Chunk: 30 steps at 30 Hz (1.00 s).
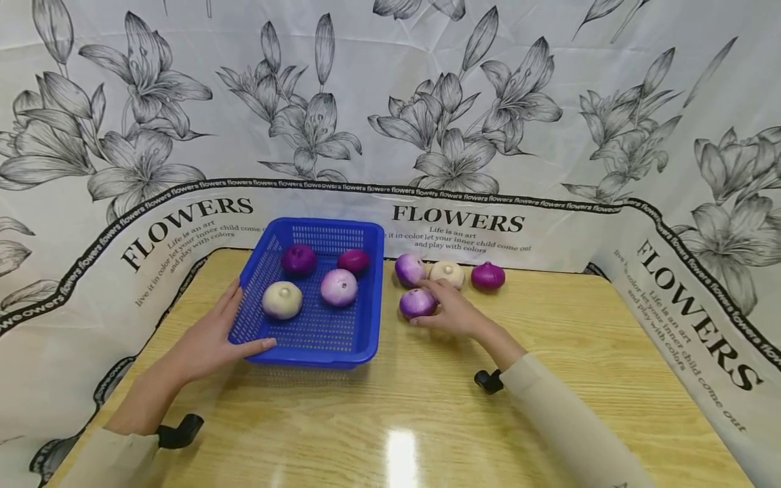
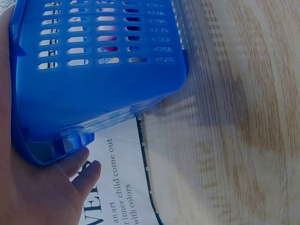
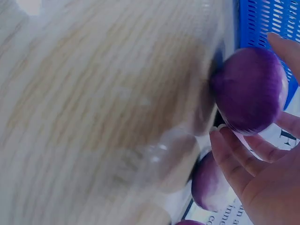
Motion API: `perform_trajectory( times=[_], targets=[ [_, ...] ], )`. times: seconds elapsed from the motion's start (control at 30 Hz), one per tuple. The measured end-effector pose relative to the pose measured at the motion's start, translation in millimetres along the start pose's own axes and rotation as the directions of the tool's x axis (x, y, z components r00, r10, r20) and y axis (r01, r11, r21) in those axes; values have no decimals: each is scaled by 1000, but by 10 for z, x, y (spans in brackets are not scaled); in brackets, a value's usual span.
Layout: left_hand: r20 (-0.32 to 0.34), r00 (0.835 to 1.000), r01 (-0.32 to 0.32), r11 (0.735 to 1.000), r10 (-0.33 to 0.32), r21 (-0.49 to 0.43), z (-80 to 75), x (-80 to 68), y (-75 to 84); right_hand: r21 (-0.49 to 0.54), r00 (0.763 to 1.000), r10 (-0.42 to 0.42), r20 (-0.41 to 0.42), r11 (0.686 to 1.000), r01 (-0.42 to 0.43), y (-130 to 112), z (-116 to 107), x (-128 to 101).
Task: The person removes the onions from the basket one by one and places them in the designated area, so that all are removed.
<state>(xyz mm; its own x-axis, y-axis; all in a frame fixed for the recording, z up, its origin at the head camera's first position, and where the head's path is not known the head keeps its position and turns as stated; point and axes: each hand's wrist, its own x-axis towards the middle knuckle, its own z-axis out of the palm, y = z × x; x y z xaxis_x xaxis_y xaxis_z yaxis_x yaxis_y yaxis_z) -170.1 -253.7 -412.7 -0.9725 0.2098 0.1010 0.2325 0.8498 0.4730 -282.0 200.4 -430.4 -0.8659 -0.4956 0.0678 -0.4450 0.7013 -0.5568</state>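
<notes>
My left hand holds the blue plastic basket by its left side, thumb over the near-left rim and fingers along the outside. In the left wrist view, the fingers show beneath the basket rim. Several onions lie inside the basket, among them a dark purple onion and a cream onion. Right of the basket, my right hand spreads around a purple-and-white onion on the table. In the right wrist view that onion sits between the fingers and thumb, with a gap at the thumb.
Behind the right hand stand another purple-and-white onion, a cream onion and a magenta onion, close to the back edge of the wooden table. A flower-printed cloth rises behind and at both sides.
</notes>
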Motion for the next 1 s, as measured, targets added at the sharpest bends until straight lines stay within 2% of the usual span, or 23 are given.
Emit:
perform_trajectory(
  times=[0.3,0.53,0.77,1.0],
  targets=[
    [-3,1000,7,1000,-7,-13,37,-14,-6,-74,1000,-29,-10,997,28,-55,-175,-107],
    [-2,1000,5,1000,-5,2,0,16,2,-110,993,-103,-56,989,97,-228,-265,-94],
    [-3,1000,5,1000,-5,10,-17,16,-2,-60,983,-170,-66,984,166,-529,-191,15],
    [-4,1000,0,1000,0,-3,-12,-1,10,-31,953,-292,-78,957,290,-756,-71,159]
  ],
)
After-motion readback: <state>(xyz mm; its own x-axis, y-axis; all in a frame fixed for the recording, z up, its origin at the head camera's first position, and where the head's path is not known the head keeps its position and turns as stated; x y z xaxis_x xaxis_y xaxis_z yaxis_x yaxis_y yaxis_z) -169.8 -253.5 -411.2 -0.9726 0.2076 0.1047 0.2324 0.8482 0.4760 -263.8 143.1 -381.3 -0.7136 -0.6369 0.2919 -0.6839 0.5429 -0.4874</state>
